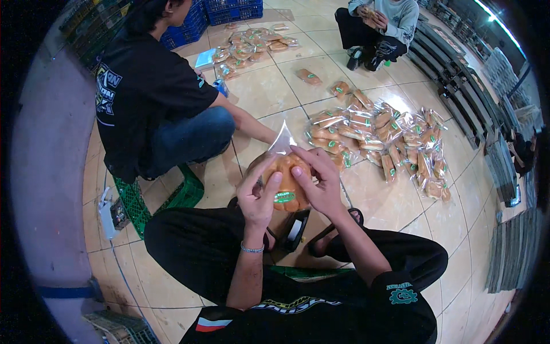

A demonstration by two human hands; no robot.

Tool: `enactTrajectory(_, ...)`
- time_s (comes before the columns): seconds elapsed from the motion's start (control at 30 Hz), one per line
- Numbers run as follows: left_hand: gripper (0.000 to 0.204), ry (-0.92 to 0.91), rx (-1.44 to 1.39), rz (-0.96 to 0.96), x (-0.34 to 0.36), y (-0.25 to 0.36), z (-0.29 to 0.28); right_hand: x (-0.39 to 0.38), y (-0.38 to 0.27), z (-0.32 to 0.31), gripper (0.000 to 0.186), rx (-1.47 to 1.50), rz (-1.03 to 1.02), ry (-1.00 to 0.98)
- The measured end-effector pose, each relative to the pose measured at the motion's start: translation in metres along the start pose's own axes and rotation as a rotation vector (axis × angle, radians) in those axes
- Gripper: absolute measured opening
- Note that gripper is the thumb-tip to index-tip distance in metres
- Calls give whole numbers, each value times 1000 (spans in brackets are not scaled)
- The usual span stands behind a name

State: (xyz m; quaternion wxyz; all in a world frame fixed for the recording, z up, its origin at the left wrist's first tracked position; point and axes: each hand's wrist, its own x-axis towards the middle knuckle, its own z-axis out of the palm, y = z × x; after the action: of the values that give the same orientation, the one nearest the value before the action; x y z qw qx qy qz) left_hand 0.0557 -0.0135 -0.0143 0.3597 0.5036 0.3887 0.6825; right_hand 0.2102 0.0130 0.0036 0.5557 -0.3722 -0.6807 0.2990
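Observation:
In front of me I hold up a clear plastic bag of golden-brown bread (291, 186) with a green label near its lower edge. My left hand (256, 192) is closed round its left side, thumb lying on the front. My right hand (322, 182) grips the other side, thumb on the front and fingers near the top. The bag's loose clear end (283, 140) points upward between my hands. Below the bread, between my feet, lies a black tape dispenser (295, 232) with a pale roll.
Bagged breads (395, 137) lie piled on the tiled floor at right. Another pile (246, 49) is farther off. A person (154, 97) crouches at left beside a green crate (186, 189); another (381, 28) holds bread at the back. Stacked trays (475, 109) line the right side.

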Motion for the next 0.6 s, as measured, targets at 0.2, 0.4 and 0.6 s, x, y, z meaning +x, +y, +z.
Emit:
enactTrajectory(0.2,18,93,57,-108,-4,10,6,-5,18,-3,23,62,41,-79)
enactTrajectory(0.4,16,113,-234,-74,-2,14,11,-1,15,2,18,348,55,-18)
enactTrajectory(0.6,15,118,9,-105,-2,20,4,-2,19,-8,14,411,227,-180)
